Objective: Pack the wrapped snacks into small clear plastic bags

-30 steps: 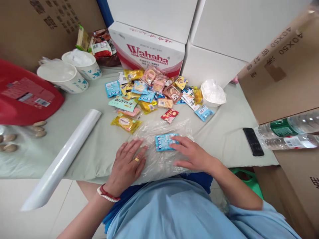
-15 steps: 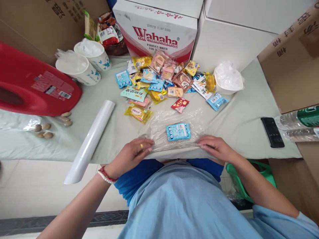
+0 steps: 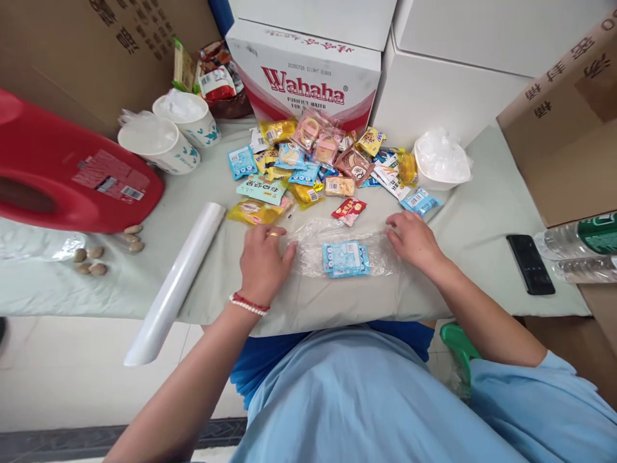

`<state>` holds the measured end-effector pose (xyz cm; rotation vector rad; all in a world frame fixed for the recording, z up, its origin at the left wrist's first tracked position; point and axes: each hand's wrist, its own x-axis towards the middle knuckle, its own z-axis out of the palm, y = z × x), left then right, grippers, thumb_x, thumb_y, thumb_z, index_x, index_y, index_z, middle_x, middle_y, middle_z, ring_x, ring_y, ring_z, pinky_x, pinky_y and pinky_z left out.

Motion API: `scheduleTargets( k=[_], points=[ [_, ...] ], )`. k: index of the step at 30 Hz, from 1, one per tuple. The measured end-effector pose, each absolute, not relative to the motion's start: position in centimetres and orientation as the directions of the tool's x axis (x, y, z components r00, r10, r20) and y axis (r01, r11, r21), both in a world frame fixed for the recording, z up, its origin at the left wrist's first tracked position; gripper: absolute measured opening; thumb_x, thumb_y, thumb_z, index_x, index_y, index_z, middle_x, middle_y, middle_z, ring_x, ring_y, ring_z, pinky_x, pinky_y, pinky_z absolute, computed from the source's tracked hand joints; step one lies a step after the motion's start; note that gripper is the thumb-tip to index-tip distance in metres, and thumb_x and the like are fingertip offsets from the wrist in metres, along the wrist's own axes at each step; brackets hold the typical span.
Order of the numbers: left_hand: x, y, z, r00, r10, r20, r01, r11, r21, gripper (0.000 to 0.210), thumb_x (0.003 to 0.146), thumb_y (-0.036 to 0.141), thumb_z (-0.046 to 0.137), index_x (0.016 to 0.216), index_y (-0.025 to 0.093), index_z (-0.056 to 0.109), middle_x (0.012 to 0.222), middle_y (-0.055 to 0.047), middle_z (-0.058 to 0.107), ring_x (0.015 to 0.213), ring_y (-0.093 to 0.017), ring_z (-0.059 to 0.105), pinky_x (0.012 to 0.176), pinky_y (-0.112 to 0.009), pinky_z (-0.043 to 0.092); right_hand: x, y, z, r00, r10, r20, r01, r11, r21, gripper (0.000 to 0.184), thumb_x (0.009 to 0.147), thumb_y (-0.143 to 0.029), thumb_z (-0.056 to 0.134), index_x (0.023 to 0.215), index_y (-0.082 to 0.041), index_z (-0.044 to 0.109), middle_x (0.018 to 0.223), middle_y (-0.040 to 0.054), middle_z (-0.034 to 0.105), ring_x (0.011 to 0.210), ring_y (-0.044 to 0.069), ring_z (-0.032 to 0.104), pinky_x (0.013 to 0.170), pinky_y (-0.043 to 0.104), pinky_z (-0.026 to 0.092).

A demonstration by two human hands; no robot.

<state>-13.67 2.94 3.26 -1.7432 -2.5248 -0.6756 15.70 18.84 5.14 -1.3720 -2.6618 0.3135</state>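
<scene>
Blue snack packets [image 3: 345, 258] lie flat in a small stack near the front of the table. Clear plastic film [image 3: 313, 251] is folded across them, crumpled at both sides. My left hand [image 3: 265, 265] rests at the film's left end, thumb apart from the curved fingers, holding nothing visible. At the other end, my right hand [image 3: 415, 241] hovers beside the film's upper right corner with thumb and fingers apart. A yellow snack packet [image 3: 254, 210] lies just beyond my left fingers, and a red packet [image 3: 348, 210] sits behind the film.
Behind is a heap of mixed snack packets [image 3: 308, 161] before a Wahaha carton [image 3: 308, 83]. A white roll [image 3: 180, 276] overhangs the front edge at left, near a red jug [image 3: 72, 173]. Paper cups [image 3: 166, 151], a white bowl [image 3: 441, 177] and a phone [image 3: 530, 263] stand around.
Both hands have moved away from me, off the film's near edge, and the film now lies folded over the blue packets. The yellow packet has shifted left.
</scene>
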Motion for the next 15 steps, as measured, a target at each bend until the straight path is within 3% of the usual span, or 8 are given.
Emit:
scheduleTargets(
  k=[2,4,6,10,13,15],
  points=[
    [-12.8,1.8,4.0,-0.389,0.825,0.409,0.910,0.273,0.313,0.029,0.098,0.038,0.056,0.113,0.019,0.071,0.119,-0.017,0.064,0.114,-0.035,0.059,0.093,-0.048,0.050,13.7,19.2,5.4,-0.688,0.715,0.127,0.659,0.688,-0.305,0.035,0.099,-0.028,0.053,0.127,-0.014,0.068,0.117,0.0170,0.068,0.112,0.035,0.055,0.097,0.048,0.046],
    [-11.2,1.1,4.7,-0.335,0.824,0.457,0.933,0.223,0.282,0.028,0.102,0.034,0.051,0.112,0.020,0.072,0.106,-0.014,0.065,0.102,-0.031,0.061,0.088,-0.046,0.049,11.1,19.8,5.1,-0.772,0.619,0.144,0.548,0.764,-0.341,0.044,0.098,-0.033,0.059,0.138,-0.014,0.062,0.126,0.0176,0.067,0.120,0.036,0.051,0.103,0.051,0.043],
    [-9.1,0.9,4.8,-0.193,0.926,0.324,0.959,0.109,0.261,0.032,0.105,0.031,0.045,0.118,0.022,0.072,0.088,-0.009,0.064,0.088,-0.027,0.062,0.076,-0.039,0.048,8.4,20.5,4.6,-0.824,0.562,0.064,0.510,0.787,-0.348,0.049,0.093,-0.034,0.068,0.137,-0.014,0.064,0.127,0.0175,0.068,0.125,0.037,0.047,0.102,0.050,0.042],
    [-5.8,2.1,3.4,-0.008,0.995,-0.104,0.969,0.034,0.246,0.043,0.105,0.025,0.041,0.143,0.028,0.061,0.090,-0.007,0.070,0.084,-0.025,0.067,0.063,-0.033,0.043,5.2,21.6,4.5,-0.872,0.480,-0.102,0.484,0.810,-0.332,0.016,0.094,-0.022,0.064,0.101,-0.016,0.077,0.101,0.0124,0.071,0.113,0.030,0.054,0.096,0.040,0.040],
    [-5.1,3.1,2.6,-0.025,0.983,-0.180,0.976,0.063,0.210,0.048,0.104,0.023,0.043,0.150,0.028,0.055,0.092,-0.008,0.073,0.086,-0.025,0.069,0.061,-0.032,0.042,5.8,20.7,5.7,-0.902,0.422,-0.091,0.430,0.854,-0.293,0.020,0.100,-0.021,0.055,0.101,-0.016,0.075,0.108,0.0119,0.068,0.098,0.024,0.058,0.083,0.033,0.040],
    [-5.2,3.3,2.3,-0.042,0.985,-0.169,0.973,0.079,0.217,0.044,0.104,0.023,0.043,0.145,0.026,0.060,0.092,-0.008,0.073,0.088,-0.026,0.069,0.060,-0.031,0.042,7.0,18.9,6.2,-0.923,0.370,-0.110,0.386,0.888,-0.249,0.022,0.103,-0.023,0.052,0.107,-0.017,0.073,0.111,0.0113,0.066,0.087,0.021,0.058,0.069,0.031,0.036]
  ],
)
